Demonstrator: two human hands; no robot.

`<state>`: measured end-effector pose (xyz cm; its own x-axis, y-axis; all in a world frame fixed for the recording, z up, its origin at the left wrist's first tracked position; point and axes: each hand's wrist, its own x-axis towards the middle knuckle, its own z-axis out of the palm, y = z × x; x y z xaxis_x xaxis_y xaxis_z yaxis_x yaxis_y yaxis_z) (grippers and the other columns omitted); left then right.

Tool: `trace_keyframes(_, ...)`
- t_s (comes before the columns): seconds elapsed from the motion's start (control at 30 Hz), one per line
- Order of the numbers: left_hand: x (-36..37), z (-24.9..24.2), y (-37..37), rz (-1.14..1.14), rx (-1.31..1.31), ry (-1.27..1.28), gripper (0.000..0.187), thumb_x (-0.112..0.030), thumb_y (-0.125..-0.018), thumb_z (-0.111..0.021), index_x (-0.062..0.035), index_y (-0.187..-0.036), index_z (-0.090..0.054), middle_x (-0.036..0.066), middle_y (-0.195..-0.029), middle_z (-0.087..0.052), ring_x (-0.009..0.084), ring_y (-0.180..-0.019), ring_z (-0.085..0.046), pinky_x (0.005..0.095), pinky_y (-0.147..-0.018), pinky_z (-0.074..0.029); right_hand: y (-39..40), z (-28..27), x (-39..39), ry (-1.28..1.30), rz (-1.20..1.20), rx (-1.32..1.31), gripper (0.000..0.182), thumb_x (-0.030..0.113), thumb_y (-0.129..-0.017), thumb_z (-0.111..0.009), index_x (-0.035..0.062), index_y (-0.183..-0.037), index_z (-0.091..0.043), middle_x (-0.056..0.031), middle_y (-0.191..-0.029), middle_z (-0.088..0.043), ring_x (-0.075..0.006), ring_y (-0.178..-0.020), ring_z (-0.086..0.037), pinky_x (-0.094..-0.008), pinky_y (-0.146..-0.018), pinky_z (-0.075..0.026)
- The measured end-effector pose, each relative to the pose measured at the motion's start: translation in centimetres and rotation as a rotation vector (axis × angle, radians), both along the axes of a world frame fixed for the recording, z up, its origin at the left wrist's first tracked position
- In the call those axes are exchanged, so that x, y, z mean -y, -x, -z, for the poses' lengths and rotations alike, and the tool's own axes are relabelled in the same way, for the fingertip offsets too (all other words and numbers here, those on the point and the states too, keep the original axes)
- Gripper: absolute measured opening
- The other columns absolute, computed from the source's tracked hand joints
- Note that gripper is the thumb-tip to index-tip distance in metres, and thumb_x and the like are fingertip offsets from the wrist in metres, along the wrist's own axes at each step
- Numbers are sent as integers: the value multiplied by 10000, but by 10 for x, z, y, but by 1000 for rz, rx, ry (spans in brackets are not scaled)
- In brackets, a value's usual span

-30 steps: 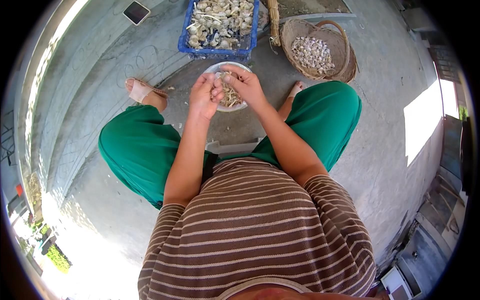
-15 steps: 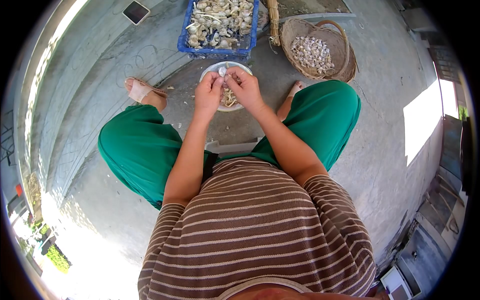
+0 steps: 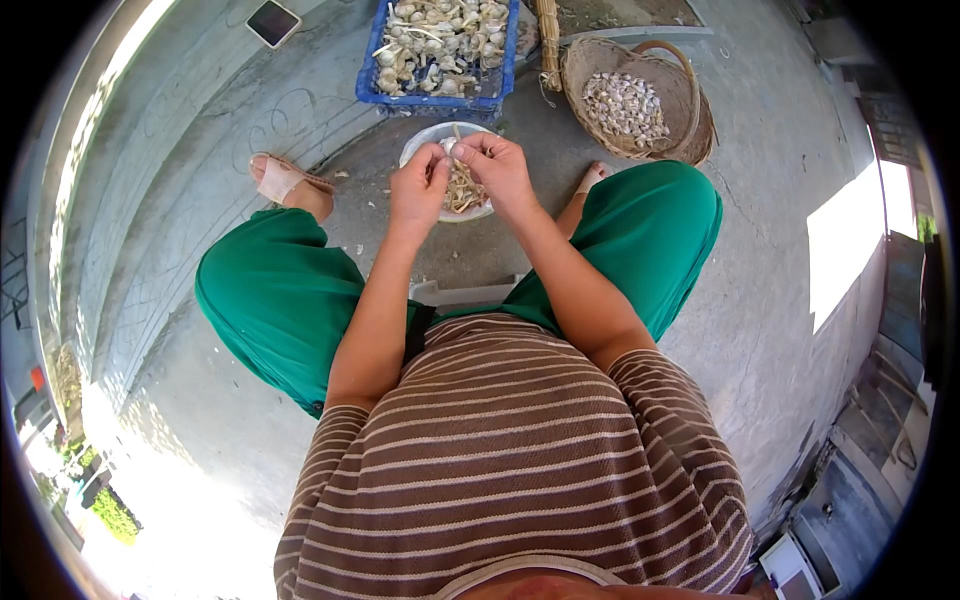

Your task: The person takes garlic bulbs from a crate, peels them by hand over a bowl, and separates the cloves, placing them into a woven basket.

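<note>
A whitish garlic bulb (image 3: 448, 146) is pinched between my two hands, over a white bowl (image 3: 411, 147) holding dry peels and stalks. My left hand (image 3: 418, 185) has its fingers closed on the bulb from the left side. From the right, my right hand (image 3: 498, 172) grips the bulb between thumb and fingers. The fingers partly cover the bulb. Beyond the bowl stands a blue crate (image 3: 430, 104) with many garlic bulbs in it.
At the upper right a wicker basket (image 3: 697, 120) with a handle holds many loose cloves. A straw bundle (image 3: 549, 45) lies beside the crate. A tablet-like dark-screened object (image 3: 272, 24) is on the floor at the upper left. My sandaled feet flank the bowl.
My right hand has shifted slightly right and its fingers have moved on the bulb. More of the bowl's peels show between my hands.
</note>
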<state>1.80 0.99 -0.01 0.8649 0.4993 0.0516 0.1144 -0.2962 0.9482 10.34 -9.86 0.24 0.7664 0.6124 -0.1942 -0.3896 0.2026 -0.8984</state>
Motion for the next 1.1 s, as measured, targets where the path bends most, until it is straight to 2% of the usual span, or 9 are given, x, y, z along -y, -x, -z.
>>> trace_keyframes(0.2,4,-17,0,-59,-46,-172,69,-67,-833,-589,-39,-830,-527,30,-647,-528,76,-592,-491,241,-566,-423,-3,3,-1,123,-24,85,125,119,-815,-661,2,-814,-617,6,-703,-602,-42,-618,-515,-196,-565,-429)
trace_keyframes(0.27,4,-17,-1,-70,-8,-224,82,-38,-787,-587,-29,-808,-508,128,-679,-543,231,-571,-526,317,-557,-436,-1,4,-2,138,0,157,125,119,-810,-661,4,-801,-613,16,-684,-586,-39,-600,-500,-198,-547,-419)
trace_keyframes(0.43,3,-18,-1,-66,18,-309,62,-28,-783,-573,-33,-825,-528,142,-684,-537,270,-584,-537,332,-561,-437,-5,8,1,305,-34,387,124,118,-790,-656,14,-757,-597,46,-641,-534,-26,-570,-450,-204,-508,-380)
trace_keyframes(0.6,-10,-6,-1,-102,-49,-288,39,-35,-806,-557,-32,-842,-544,110,-680,-554,238,-591,-555,322,-582,-450,-5,-10,8,86,-135,100,97,82,-816,-628,23,-757,-579,68,-618,-503,2,-529,-408,-170,-458,-309)
trace_keyframes(0.7,-12,-3,0,-95,-47,66,18,-40,-828,-541,-26,-819,-535,53,-639,-535,166,-536,-512,285,-505,-415,-8,-15,8,38,-102,-14,101,86,-814,-636,26,-756,-579,50,-641,-531,-12,-538,-433,-175,-472,-335)
trace_keyframes(0.77,-14,-10,2,-26,26,960,40,-47,-845,-515,-35,-808,-515,14,-624,-493,96,-502,-430,230,-433,-331,-9,-2,6,85,-69,72,121,118,-798,-661,26,-759,-593,50,-653,-551,-11,-571,-458,-192,-494,-365)
trace_keyframes(0.93,-14,-23,1,-25,35,1184,42,-53,-859,-473,-53,-818,-466,42,-643,-461,85,-497,-367,211,-425,-283,-8,16,7,544,-147,604,81,101,-827,-639,34,-801,-603,42,-679,-564,-23,-592,-486,-187,-523,-394)
trace_keyframes(1.03,-15,-22,1,17,-3,1204,38,-57,-864,-461,-51,-827,-470,46,-650,-466,89,-502,-375,213,-427,-286,-5,10,1,307,-15,569,66,92,-857,-601,44,-812,-597,45,-658,-543,-23,-584,-473,-183,-515,-384)
trace_keyframes(1.1,-13,-21,1,47,-28,1201,42,-60,-865,-460,-53,-825,-471,43,-650,-466,90,-499,-374,215,-426,-286,-10,1,3,57,-151,42,129,153,-861,-609,27,-862,-584,23,-682,-569,-69,-567,-506,-228,-517,-425)
